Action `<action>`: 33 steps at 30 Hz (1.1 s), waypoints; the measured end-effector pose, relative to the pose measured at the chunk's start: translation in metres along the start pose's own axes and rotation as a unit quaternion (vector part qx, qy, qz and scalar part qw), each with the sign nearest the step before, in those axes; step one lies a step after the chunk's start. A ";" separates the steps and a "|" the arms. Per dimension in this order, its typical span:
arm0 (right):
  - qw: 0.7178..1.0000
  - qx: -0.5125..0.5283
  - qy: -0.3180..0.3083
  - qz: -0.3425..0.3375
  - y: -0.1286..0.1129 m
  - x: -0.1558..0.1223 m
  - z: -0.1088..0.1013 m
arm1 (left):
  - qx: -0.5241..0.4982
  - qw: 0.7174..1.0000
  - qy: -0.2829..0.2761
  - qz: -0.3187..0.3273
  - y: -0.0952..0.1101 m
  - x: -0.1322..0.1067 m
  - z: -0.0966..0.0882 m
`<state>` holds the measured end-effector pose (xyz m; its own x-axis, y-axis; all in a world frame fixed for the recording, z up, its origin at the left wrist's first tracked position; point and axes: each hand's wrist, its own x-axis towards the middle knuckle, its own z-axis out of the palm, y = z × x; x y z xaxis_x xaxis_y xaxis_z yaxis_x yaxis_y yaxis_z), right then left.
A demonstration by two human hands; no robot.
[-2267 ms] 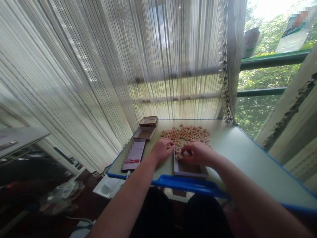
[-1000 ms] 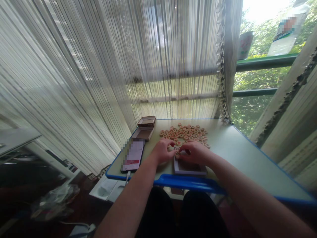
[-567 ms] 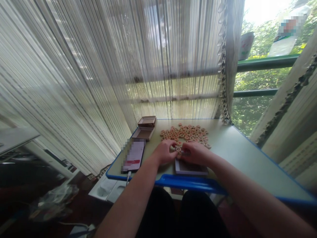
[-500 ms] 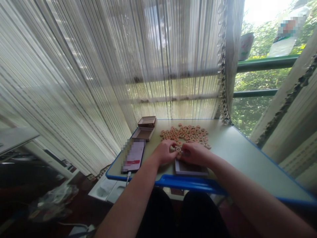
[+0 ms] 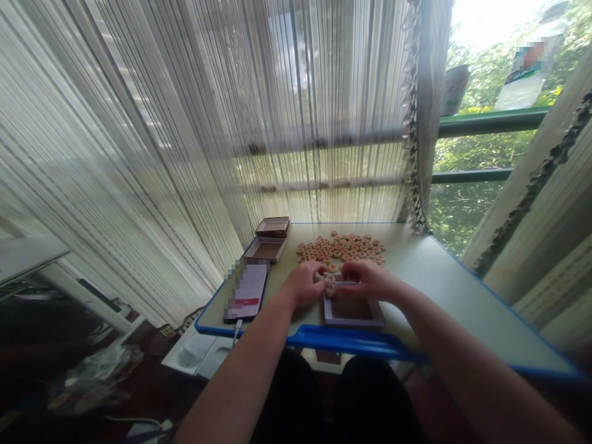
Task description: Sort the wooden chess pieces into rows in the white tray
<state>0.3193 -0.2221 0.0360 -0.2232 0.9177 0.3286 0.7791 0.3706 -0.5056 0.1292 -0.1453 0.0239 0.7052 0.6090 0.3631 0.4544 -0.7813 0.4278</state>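
Round wooden Chinese chess pieces (image 5: 342, 246) with red or dark characters lie crowded on the table. In front of them is an open shallow box (image 5: 354, 308) with pale walls and a brown inside. My left hand (image 5: 303, 283) is at the box's back left corner, thumb and fingers curled around a Chinese chess piece (image 5: 330, 280); another piece shows just below it. Over the box's back edge, my right hand (image 5: 372, 280) holds nothing I can see, with its thumb and fingers apart. Part of the back wall is hidden by my hands.
Two more shallow box parts, one brown-edged (image 5: 272, 225) and one pale (image 5: 266, 248), sit at the table's back left. A phone (image 5: 250, 290) with a white cable lies left of my arm. A blue tray (image 5: 356, 342) lines the table's (image 5: 435, 296) front edge. Curtains hang behind.
My right hand has drawn off to the right from the pieces and its fingers have parted. More of the box's inside shows. My left hand stays at the box corner.
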 end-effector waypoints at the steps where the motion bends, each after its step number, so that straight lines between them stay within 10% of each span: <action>1: 0.999 0.041 0.015 0.019 0.003 0.001 -0.006 | -0.002 1.000 0.001 -0.003 0.000 0.001 0.000; 10: 0.931 0.092 0.268 0.228 0.057 0.012 -0.015 | 0.052 0.999 -0.009 -0.009 0.016 0.053 -0.007; 17: 0.938 -0.111 0.248 0.214 0.077 0.021 -0.009 | 0.122 0.990 -0.068 -0.015 0.001 0.106 0.005; 33: 0.937 -0.184 0.194 0.226 0.077 0.024 -0.002 | 0.183 0.983 -0.016 0.009 -0.015 0.096 0.006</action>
<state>0.3748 -0.1717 0.0063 0.3520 0.8217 0.4483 0.9079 -0.1834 -0.3769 0.1936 -0.0760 0.0472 0.7296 0.5938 0.3391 0.6026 -0.7928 0.0918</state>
